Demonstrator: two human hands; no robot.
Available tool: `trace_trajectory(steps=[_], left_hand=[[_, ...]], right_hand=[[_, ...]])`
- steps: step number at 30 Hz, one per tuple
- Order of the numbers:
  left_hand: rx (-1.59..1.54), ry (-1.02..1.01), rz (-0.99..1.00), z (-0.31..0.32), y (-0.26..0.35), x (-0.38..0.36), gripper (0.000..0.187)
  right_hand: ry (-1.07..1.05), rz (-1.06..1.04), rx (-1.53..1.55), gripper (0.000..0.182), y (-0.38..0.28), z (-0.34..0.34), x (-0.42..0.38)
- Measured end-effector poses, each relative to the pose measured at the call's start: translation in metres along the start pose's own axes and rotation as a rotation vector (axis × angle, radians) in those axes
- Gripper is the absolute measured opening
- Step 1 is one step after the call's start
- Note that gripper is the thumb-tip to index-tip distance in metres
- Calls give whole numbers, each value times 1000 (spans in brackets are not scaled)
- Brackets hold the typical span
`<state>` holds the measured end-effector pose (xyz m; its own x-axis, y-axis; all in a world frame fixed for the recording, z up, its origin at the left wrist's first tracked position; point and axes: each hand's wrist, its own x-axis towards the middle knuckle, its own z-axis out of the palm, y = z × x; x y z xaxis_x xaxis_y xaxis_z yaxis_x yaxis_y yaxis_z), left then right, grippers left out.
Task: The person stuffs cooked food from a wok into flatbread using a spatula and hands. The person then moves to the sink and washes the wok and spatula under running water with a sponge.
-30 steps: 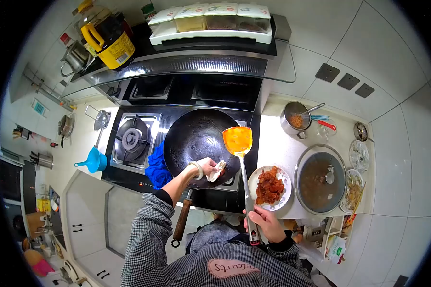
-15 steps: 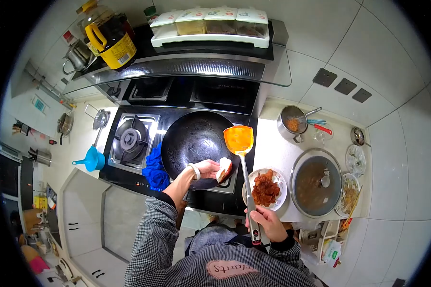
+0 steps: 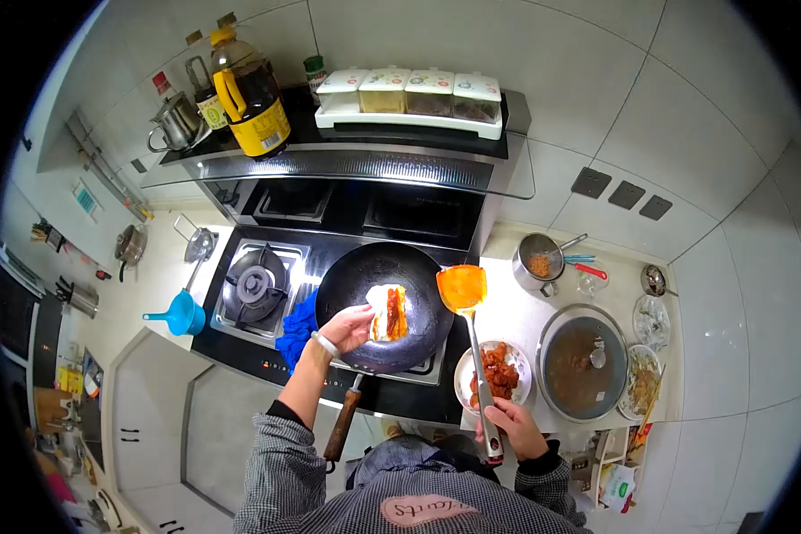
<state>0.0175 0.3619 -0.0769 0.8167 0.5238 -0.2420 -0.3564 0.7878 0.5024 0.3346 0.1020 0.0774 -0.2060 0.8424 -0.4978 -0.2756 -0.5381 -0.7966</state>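
Note:
My left hand (image 3: 351, 326) is over the black wok (image 3: 374, 267), its fingers closed on a white paper towel (image 3: 388, 313) streaked with red-orange sauce. The wok's interior looks dark and shiny, and its wooden handle (image 3: 341, 432) points toward me. In my right hand (image 3: 513, 424) is the handle of a metal spatula (image 3: 478, 356), whose blade is coated in orange sauce and is raised beside the wok's right rim. Beneath the spatula's shaft stands a white plate (image 3: 464, 367) of reddish-brown sauced food (image 3: 500, 372).
Right of the plate is a pot with a glass lid (image 3: 586, 360). Behind it stands a small saucepan (image 3: 529, 276). A blue cloth (image 3: 299, 331) and a bare burner (image 3: 255, 283) lie left of the wok. The range hood (image 3: 329, 165) holds bottles and a seasoning box (image 3: 409, 116).
My left hand has lifted and turned the paper towel, so its stained face now shows. The spatula tilts a little more, and the whole view has shifted, with the stove sitting lower.

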Motion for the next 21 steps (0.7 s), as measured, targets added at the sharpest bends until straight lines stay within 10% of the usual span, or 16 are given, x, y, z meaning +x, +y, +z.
trace_trajectory(steps=[13,21], left_hand=[[-65,141,244,150,-76,-12,33],[528,422,410,187,-180,26,30]], right_hand=[[240,55,59,32,68,-3,-63],[180,117,92,32,90,-59,-106]])
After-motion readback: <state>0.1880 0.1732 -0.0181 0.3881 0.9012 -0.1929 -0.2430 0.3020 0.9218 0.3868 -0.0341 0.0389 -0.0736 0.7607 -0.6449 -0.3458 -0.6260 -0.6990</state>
